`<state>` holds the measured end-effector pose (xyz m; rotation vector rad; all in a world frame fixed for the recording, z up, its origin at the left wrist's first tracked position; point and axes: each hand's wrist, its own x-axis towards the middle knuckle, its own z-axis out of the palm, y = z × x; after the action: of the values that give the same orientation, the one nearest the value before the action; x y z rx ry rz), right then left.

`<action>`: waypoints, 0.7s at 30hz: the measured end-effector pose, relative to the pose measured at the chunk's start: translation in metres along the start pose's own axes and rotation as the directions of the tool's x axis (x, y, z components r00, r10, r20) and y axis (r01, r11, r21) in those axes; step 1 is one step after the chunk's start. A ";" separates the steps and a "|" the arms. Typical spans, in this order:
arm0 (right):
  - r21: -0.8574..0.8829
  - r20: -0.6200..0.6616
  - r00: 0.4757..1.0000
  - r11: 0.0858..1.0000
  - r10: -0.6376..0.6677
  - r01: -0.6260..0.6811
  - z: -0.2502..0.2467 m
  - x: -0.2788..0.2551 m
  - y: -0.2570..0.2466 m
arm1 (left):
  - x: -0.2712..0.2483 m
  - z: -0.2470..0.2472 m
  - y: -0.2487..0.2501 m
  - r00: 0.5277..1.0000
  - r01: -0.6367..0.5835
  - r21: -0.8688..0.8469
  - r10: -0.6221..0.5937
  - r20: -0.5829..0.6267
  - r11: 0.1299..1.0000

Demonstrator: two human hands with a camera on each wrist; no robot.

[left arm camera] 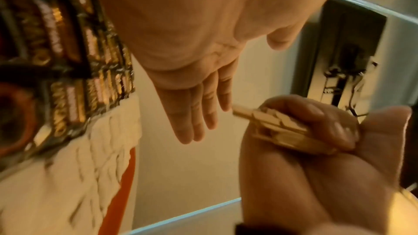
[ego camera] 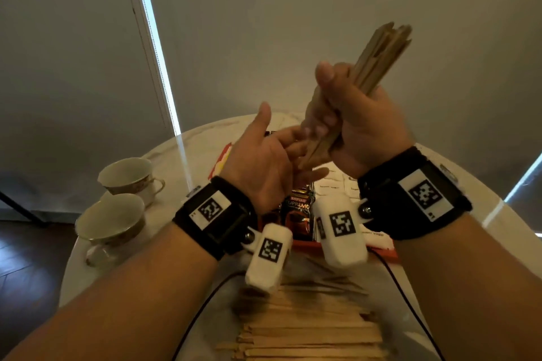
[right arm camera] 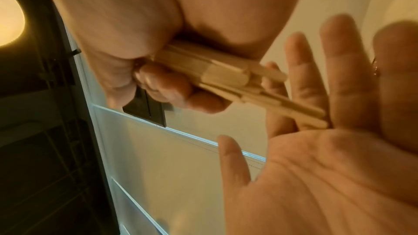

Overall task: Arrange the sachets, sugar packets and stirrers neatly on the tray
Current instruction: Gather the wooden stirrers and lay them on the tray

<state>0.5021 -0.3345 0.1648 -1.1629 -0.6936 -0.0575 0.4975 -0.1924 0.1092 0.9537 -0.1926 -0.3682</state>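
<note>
my right hand (ego camera: 352, 123) grips the stirrers (ego camera: 378, 58) in a bundle above the tray (ego camera: 346, 246); my left hand (ego camera: 264, 161), fingers straight, meets their lower ends. advise tapping ends flush before laying them down

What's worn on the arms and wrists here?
Bare forearms, no sleeves. Each wrist has a black band with a white square tag printed with a black code. A white camera pod, also code-tagged, hangs below each, trailing a black cable.
</note>
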 end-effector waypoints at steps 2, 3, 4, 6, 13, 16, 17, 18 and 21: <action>-0.014 0.038 0.999 1.000 -0.016 0.017 -0.002 0.001 0.013 | -0.002 -0.008 -0.009 1.000 0.012 -0.090 -0.012 0.000 0.996; -0.026 0.054 0.999 1.000 0.002 0.000 -0.003 0.000 0.020 | -0.004 -0.012 -0.012 1.000 0.018 -0.134 -0.018 0.004 0.991; -0.044 0.065 0.997 0.999 0.028 -0.025 -0.004 0.000 0.027 | -0.006 -0.016 -0.015 1.000 0.019 -0.181 -0.018 0.010 0.983; -0.132 0.062 0.994 0.988 0.089 -0.081 -0.004 -0.002 0.040 | -0.007 -0.023 -0.018 0.999 0.004 -0.259 0.004 0.032 0.966; -0.325 -0.018 0.976 0.922 0.215 -0.209 0.000 -0.004 0.051 | -0.002 -0.034 -0.015 0.997 -0.063 -0.117 0.066 0.028 0.991; -0.471 0.064 0.917 0.822 0.393 -0.319 -0.007 -0.004 0.039 | -0.007 -0.033 -0.005 0.967 -0.255 0.136 0.249 0.056 0.957; -0.545 0.111 0.876 0.766 0.469 -0.341 -0.007 -0.005 0.035 | -0.009 -0.031 -0.003 0.959 -0.282 0.191 0.272 0.076 0.940; -0.617 0.157 0.837 0.713 0.525 -0.331 -0.005 -0.006 0.033 | -0.012 -0.029 -0.001 0.957 -0.291 0.233 0.280 0.081 0.928; -0.731 0.247 0.770 0.635 0.588 -0.250 0.007 -0.011 0.035 | -0.015 -0.027 -0.003 0.932 -0.359 0.403 0.343 0.113 0.842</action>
<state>0.5038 -0.3170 0.1323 -2.0762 -0.8211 0.4502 0.4921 -0.1676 0.0916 1.3090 -0.4890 0.0030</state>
